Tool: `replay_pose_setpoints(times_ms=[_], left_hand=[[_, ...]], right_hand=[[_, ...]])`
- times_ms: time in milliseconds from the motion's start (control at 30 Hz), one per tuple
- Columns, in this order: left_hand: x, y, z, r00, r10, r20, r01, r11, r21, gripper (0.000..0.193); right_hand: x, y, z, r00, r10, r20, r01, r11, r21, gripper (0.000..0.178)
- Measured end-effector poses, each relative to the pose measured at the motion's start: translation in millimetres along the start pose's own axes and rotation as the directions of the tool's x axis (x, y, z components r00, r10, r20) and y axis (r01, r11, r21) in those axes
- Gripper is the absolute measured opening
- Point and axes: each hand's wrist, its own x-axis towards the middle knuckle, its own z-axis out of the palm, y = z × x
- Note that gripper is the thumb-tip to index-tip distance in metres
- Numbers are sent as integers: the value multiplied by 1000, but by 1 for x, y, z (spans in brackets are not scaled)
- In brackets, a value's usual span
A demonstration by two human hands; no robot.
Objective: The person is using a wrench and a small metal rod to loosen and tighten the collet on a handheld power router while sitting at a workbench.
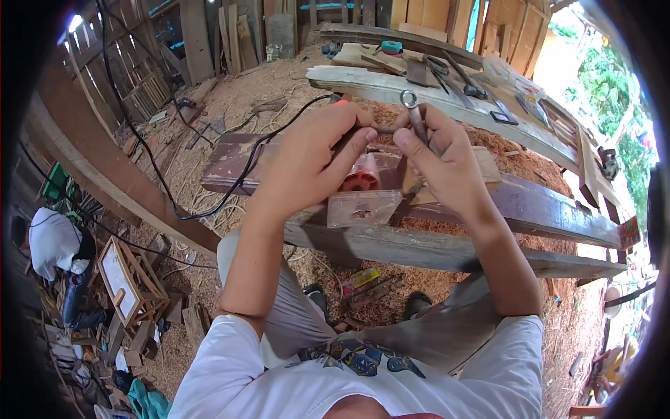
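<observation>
My right hand [447,153] is closed around a metal ring wrench [412,105], its ring end sticking up above the fingers. My left hand [317,150] is closed too, with fingertips pinching a thin dark rod [385,130] that spans the gap to my right fingertips. Just beneath both hands, a red power tool that looks like a trim router [361,180] lies on a wooden beam. Its clear square base plate [364,208] faces me. My left hand covers much of the tool's body, so whether the palm touches it is hidden.
A black cord [244,171] loops left from the tool. Brown-painted beams [537,209] cross before my knees. Behind, a plank bench [447,105] holds a hammer [474,89], a phone [504,117] and other tools. Shavings cover the floor. A person in white [54,241] bends near a wooden frame [122,286].
</observation>
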Motion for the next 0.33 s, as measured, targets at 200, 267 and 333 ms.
replay_pose_setpoints(times_ms=[200, 267, 333], left_hand=[[15, 14, 12, 991, -126, 48, 134, 957, -256, 19], [15, 13, 18, 986, -160, 48, 167, 935, -314, 21], [13, 5, 18, 978, -195, 78, 210, 909, -361, 27]], right_hand=[[4, 10, -17, 993, -32, -110, 27, 998, -48, 21], [8, 15, -32, 981, 3, -194, -1, 1000, 14, 21], [9, 23, -44, 961, 46, -274, -23, 996, 87, 22]])
